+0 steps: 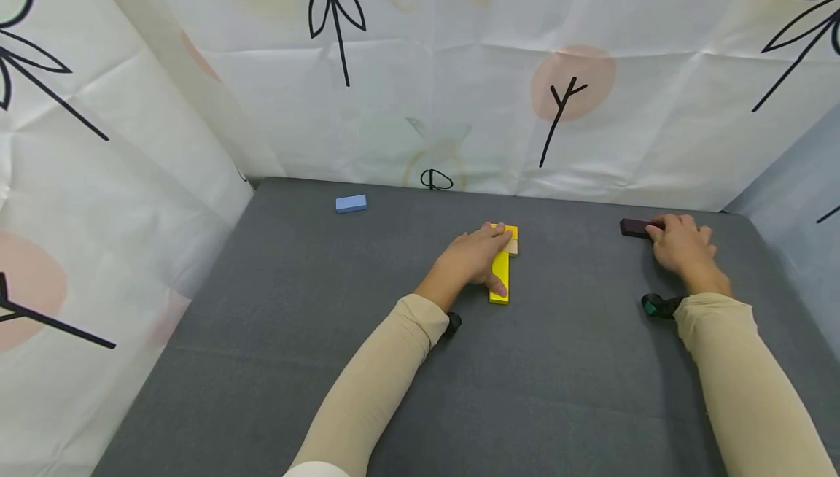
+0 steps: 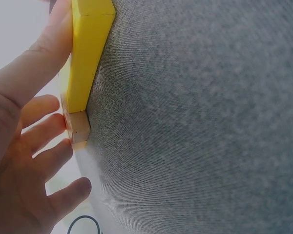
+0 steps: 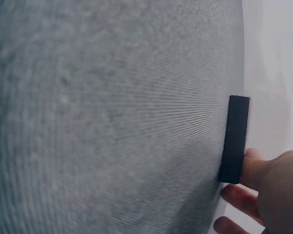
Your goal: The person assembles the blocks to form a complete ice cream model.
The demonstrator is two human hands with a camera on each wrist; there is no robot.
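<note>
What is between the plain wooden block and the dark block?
Only bare grey tabletop separates the plain wooden block from the dark block, as the head view shows.

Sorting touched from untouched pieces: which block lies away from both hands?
The blue block, lying alone off to the left. The yellow blocks and pale wooden block lie at the left hand; the right hand holds the dark block.

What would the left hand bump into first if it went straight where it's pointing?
Most likely the long yellow block and the wooden block, right up against the left hand. Depth is unclear, so it might slide over them instead.
</note>
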